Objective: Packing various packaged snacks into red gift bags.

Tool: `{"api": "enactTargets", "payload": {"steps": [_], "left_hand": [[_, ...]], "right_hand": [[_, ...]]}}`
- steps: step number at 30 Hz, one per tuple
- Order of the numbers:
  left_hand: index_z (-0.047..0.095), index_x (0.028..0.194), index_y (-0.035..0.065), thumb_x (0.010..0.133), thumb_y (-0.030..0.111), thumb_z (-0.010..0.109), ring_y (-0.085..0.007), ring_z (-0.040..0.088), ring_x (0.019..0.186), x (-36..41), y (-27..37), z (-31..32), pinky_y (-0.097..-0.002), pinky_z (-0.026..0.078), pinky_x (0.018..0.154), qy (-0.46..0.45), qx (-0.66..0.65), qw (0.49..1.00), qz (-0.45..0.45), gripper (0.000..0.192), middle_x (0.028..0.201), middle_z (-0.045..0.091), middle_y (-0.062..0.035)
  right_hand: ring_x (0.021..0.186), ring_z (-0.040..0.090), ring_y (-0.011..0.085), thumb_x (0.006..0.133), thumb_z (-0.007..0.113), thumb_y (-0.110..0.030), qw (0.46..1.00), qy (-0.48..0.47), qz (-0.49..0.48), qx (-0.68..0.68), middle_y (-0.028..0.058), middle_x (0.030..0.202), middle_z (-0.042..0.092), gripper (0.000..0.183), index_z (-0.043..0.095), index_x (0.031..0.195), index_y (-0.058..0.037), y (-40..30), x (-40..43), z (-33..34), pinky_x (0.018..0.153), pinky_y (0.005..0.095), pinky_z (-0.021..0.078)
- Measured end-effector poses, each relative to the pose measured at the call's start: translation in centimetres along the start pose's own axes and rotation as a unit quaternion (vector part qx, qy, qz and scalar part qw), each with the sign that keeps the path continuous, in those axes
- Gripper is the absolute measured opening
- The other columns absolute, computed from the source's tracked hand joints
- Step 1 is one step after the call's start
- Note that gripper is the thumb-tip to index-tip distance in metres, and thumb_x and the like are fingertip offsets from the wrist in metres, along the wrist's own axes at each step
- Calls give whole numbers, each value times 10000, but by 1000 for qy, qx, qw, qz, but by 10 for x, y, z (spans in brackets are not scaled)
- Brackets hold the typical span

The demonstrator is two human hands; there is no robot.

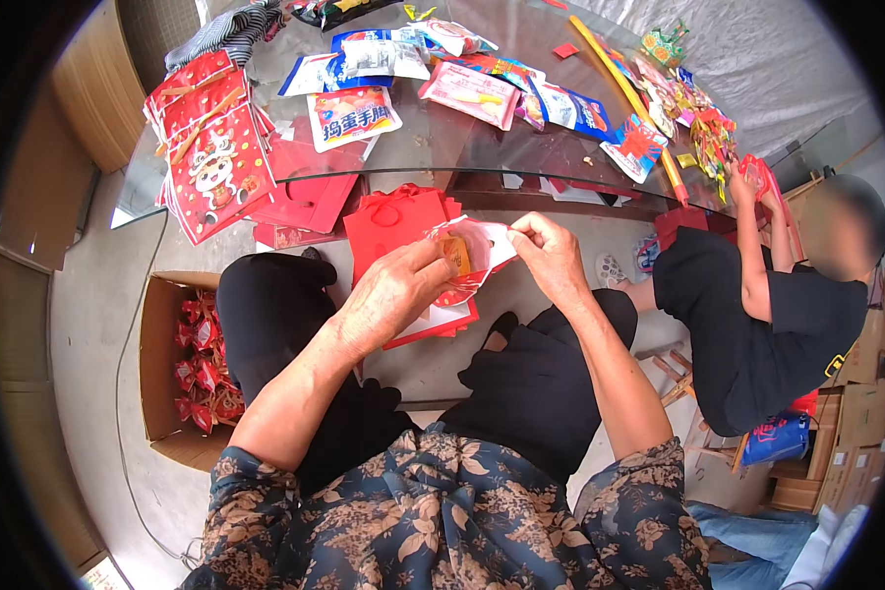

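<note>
Above my lap, a red and white printed bag (495, 247) is stretched between my two hands, its mouth spread. My left hand (402, 284) is at the bag's left side, with an orange-brown packet (455, 254) showing just beyond its fingers; whether the fingers pinch the bag or the packet, I cannot tell. The fingertips of my right hand (549, 254) pinch the bag's right edge. Red paper gift bags (383, 228) with a cord handle stand between my knees, behind and below the held bag.
Red printed bags (217, 162) lie stacked on the glass table (457, 158), near snack packets (354, 118) and a long yellow tube (627, 103). A cardboard box (158, 361) of red wrapped bundles (206, 369) stands left. A co-worker (752, 317) sits at right, holding red items.
</note>
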State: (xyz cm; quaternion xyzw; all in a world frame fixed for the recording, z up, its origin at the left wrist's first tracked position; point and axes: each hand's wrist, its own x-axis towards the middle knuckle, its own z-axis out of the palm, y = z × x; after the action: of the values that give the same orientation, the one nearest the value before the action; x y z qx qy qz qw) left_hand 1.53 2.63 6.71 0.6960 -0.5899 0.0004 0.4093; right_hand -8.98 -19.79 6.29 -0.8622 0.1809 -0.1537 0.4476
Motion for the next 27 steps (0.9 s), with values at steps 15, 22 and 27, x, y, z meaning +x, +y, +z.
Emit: {"api": "enactTargets", "payload": {"steps": [15,22,27], "left_hand": [[623,930,15,792,-22,678,-319,620,805,26,-6,1,-383,516,690,49,-22,998,-34,154,930,584,-131],[631,939,36,781,-24,687,-318,637,833,22,-5,-2,-385,526,685,138,-6,990,-37,177,928,579,-122],[626,916,47,781,-5,695,-338,634,833,12,-8,-2,-398,533,689,69,15,992,-100,161,953,591,-112]], "right_hand": [[678,629,86,909,615,-129,998,46,7,43,13,781,650,103,646,944,-38,9,45,-35,602,238,483],[704,662,94,882,611,-96,994,104,-20,-42,33,812,674,115,666,966,-40,23,102,-49,574,239,493],[748,664,112,850,609,-46,982,143,-74,-94,36,904,686,171,674,1006,-22,29,139,-38,681,267,525]]}}
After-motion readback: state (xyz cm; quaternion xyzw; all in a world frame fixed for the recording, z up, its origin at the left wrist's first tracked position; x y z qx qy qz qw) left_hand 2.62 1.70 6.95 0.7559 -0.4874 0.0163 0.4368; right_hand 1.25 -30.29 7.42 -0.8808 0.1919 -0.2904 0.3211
